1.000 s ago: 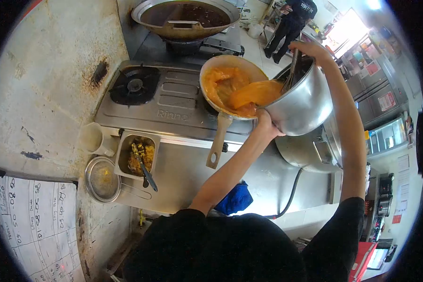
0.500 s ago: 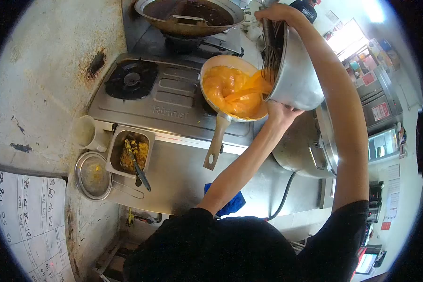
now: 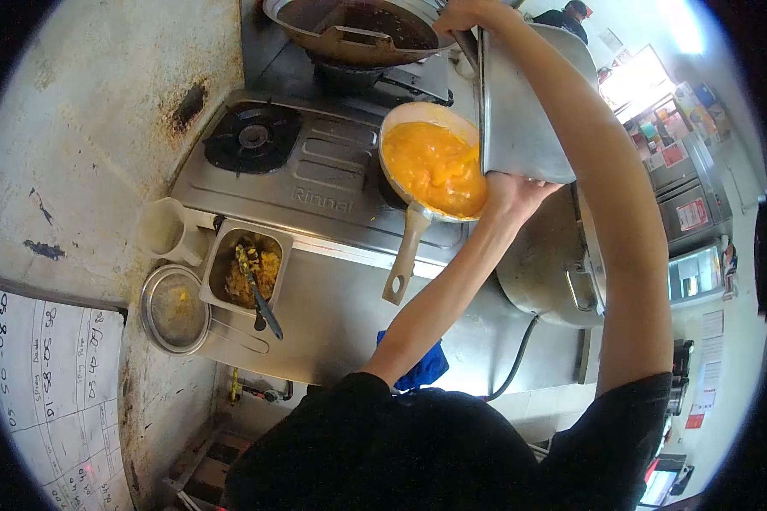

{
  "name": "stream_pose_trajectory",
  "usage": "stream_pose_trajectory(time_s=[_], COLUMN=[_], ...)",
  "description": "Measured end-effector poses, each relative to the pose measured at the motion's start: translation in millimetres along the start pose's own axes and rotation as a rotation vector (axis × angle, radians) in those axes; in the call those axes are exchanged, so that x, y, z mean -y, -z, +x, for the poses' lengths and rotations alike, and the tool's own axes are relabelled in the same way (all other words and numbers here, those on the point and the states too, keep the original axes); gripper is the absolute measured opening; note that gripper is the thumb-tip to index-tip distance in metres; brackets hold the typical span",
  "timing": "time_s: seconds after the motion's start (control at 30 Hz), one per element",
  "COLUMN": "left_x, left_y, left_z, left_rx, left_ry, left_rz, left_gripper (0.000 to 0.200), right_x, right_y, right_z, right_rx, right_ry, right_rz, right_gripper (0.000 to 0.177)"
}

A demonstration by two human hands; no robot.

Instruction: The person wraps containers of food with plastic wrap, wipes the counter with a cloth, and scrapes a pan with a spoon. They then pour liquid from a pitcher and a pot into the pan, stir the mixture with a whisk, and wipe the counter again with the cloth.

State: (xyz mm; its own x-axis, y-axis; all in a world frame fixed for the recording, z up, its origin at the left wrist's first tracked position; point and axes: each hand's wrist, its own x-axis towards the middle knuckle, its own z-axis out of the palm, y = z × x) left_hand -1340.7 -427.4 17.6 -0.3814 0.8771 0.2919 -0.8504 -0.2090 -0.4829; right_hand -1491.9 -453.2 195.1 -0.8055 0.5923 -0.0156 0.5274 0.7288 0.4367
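Note:
A metal bowl (image 3: pixel 533 106) is tipped steeply on its side, its mouth toward the frying pan (image 3: pixel 400 117). My left hand (image 3: pixel 520 194) is closed on the bowl's lower edge. Up at the top, my right hand (image 3: pixel 473 17) grips the bowl's upper rim together with the whisk (image 3: pixel 467 44), mostly hidden by the bowl. Orange liquid (image 3: pixel 430 166) fills the pan, and a thin stream still runs in beside the rim. The pan's handle (image 3: pixel 407 255) points toward me.
Behind is a wok (image 3: pixel 341 44) of dark liquid. On the left are a burner (image 3: pixel 253 136), a jug (image 3: pixel 166 230), a food tray (image 3: pixel 216 281) with tongs and a strainer (image 3: pixel 175 311). A large pot (image 3: pixel 533 272) and blue cloth (image 3: pixel 424 366) are nearer. A person (image 3: pixel 567 19) stands behind.
The bowl has tipped further over, and the wide orange stream has thinned. The whisk wires are now hidden. The whole view has shifted slightly.

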Motion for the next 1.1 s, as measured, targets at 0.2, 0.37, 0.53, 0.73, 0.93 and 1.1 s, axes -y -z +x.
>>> stream_pose_trajectory(time_s=[0.2, 0.37, 0.53, 0.73, 0.93, 1.1], left_x=[-9.3, -25.7, -59.1, -83.0, -29.3, -38.4], left_y=[10.1, -19.2, 8.5, 1.1, -61.1, -69.8], left_z=[5.3, -16.1, 1.3, 6.3, -30.4, -61.4], left_rx=[0.11, -0.117, -0.231, -0.415, -0.548, -0.753], left_ry=[0.141, 0.289, -0.07, -0.271, -0.199, 0.432], left_rz=[0.06, 0.279, 0.714, 1.188, 1.721, 1.907], left_gripper=[0.046, 0.046, 0.044, 0.046, 0.079, 0.063], right_x=[-59.6, -141.6, -162.4, -157.8, -139.1, -139.6], right_y=[-22.2, -50.0, -106.1, -200.8, -269.2, -271.2], right_z=[53.6, -3.6, -72.8, -136.5, -161.4, -192.0], right_rx=[-0.012, -0.316, -0.536, -0.684, -0.828, -0.887], right_ry=[0.206, 0.182, -0.122, -0.469, -0.619, -0.502], right_rz=[-0.153, 0.417, 0.629, 1.041, 1.83, 1.883], right_gripper=[0.037, 0.036, 0.054, 0.057, 0.053, 0.061])
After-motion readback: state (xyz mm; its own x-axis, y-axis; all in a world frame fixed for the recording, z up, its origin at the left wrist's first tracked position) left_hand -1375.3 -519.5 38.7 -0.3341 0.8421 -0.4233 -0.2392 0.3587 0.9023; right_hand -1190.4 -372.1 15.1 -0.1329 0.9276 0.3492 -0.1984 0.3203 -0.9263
